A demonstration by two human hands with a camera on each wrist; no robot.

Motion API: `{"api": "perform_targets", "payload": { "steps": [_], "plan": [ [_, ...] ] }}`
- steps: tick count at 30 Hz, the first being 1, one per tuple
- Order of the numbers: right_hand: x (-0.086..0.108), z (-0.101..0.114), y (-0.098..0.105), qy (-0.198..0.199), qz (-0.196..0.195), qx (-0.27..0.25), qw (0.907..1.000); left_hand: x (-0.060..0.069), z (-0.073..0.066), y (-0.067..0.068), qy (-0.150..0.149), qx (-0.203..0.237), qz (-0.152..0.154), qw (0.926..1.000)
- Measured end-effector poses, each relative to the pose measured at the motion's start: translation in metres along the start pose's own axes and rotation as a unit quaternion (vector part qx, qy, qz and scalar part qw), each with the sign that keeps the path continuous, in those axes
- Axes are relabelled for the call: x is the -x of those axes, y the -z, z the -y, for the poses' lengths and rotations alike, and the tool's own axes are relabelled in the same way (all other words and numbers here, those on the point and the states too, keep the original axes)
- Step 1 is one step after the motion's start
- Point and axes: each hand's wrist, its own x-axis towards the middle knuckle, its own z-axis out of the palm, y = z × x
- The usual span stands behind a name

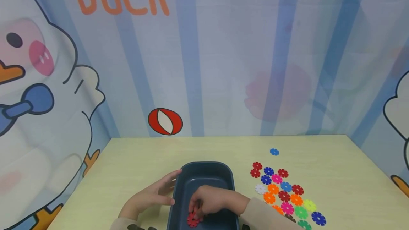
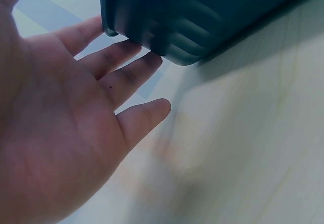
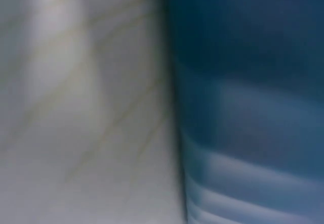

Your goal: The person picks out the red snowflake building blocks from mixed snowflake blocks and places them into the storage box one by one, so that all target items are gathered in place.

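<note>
A dark blue tray (image 1: 207, 166) stands on the table in the head view. Inside it, low down, my right hand (image 1: 209, 200) pinches a red notched disc (image 1: 192, 220) between thumb and fingers. My left hand (image 1: 153, 192) rests against the tray's left side with straight, spread fingers. In the left wrist view, fingertips of that left hand (image 2: 76, 102) touch the wall of the tray (image 2: 167, 16). Only the tray's wall (image 3: 253, 123) and the tabletop show in the right wrist view; the right hand is out of that picture.
Right of the tray, several coloured notched discs (image 1: 284, 196) lie loosely spread on the pale wooden table (image 1: 143, 155). A single blue disc (image 1: 274, 152) lies farther back. Behind the table hangs a striped cloth (image 1: 217, 63) with duck drawings.
</note>
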Motion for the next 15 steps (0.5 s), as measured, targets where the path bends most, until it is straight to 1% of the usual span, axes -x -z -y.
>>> {"api": "perform_targets", "payload": {
  "steps": [3, 9, 13, 15],
  "plan": [
    [0.0, 0.0, 0.0, 0.0, 0.001, -0.001, 1.0, 0.0, 0.0, 0.0, -0.004, 0.002, 0.002, 1.0],
    [0.001, 0.001, 0.003, 0.01, 0.005, 0.009, 0.9999, 0.0, 0.002, 0.002, 0.004, 0.002, -0.004, 1.0],
    [0.005, 0.003, 0.011, 0.02, 0.004, 0.016, 0.9997, -0.001, 0.004, 0.003, 0.006, 0.0, -0.008, 0.9999],
    [0.008, 0.005, 0.018, 0.024, 0.0, 0.005, 0.9997, -0.001, 0.004, 0.002, 0.007, 0.001, -0.008, 0.9999]
  ]
}}
